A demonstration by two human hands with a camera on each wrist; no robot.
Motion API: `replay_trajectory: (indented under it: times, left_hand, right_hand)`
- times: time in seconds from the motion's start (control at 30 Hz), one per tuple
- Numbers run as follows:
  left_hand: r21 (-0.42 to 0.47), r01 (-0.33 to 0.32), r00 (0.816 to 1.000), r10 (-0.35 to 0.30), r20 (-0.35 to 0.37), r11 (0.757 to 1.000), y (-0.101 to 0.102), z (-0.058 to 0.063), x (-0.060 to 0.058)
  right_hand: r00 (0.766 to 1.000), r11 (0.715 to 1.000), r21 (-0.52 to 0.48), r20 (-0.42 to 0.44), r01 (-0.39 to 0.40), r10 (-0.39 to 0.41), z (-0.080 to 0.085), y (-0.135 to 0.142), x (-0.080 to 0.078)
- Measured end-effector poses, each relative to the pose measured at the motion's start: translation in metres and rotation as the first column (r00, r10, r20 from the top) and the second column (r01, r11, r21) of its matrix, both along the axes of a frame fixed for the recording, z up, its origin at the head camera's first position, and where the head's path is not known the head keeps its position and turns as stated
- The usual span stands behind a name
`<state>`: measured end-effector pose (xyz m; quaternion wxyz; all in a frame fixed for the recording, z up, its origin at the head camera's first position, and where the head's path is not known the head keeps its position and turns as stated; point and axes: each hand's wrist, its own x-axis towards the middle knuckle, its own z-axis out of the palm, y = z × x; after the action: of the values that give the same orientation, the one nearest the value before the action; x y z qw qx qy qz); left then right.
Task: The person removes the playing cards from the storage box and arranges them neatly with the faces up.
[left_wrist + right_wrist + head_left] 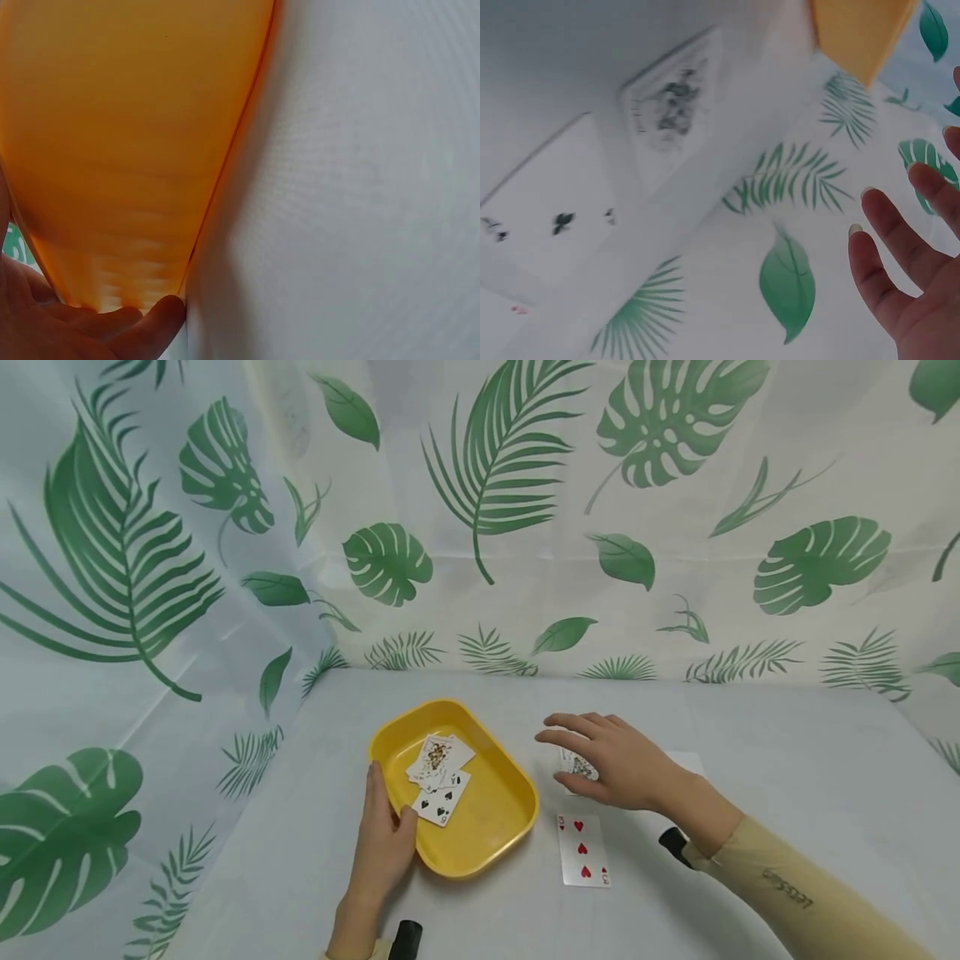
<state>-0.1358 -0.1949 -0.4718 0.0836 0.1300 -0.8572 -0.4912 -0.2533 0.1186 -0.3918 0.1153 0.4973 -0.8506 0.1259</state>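
Observation:
My left hand (382,843) grips the left wall of a yellow tray (495,777), thumb at the rim and fingers along the outside. Inside the tray lies a loose pile of playing cards, with a coloured joker (437,756) on top and a six of spades (442,802) sticking out below. Fingers spread, my right hand (618,764) hovers with nothing in it above a black-and-white joker (579,766), which it partly covers. Nearer to me, a three of hearts (583,850) lies face up. The right wrist view shows that joker (675,105) beside a club card (562,214).
Part of a white card (686,762) shows behind my right wrist. A pale cloth covers the table (810,760). Leaf-printed curtains (517,577) hang along its back and left side. Another card with a red mark (502,311) enters the right wrist view's left edge.

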Motion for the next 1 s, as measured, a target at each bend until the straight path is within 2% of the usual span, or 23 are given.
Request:
replay_trajectory:
  times: [0.13, 0.43, 0.73, 1.0]
  left_hand:
    - [0.005, -0.005, 1.000, 0.005, 0.004, 1.000, -0.001, 0.000, 0.000]
    - [0.000, -0.013, 1.000, 0.013, 0.001, 1.000, -0.001, -0.001, 0.001]
    - [-0.015, -0.006, 1.000, 0.006, 0.003, 1.000, -0.003, -0.001, 0.001]
    - [-0.012, 0.018, 1.000, -0.018, -0.020, 1.000, -0.002, -0.003, 0.000]
  right_hand:
    - [1.000, 1.000, -0.010, 0.010, -0.023, 0.023, 0.005, -0.021, -0.008]
    - [0.993, 0.991, 0.124, 0.114, -0.042, 0.028, 0.016, -0.086, -0.018]
    - [0.983, 0.954, 0.286, 0.182, -0.086, 0.034, 0.019, -0.149, -0.023]
    - [0.984, 0.926, 0.364, 0.175, -0.102, 0.040, 0.013, -0.176, -0.027]
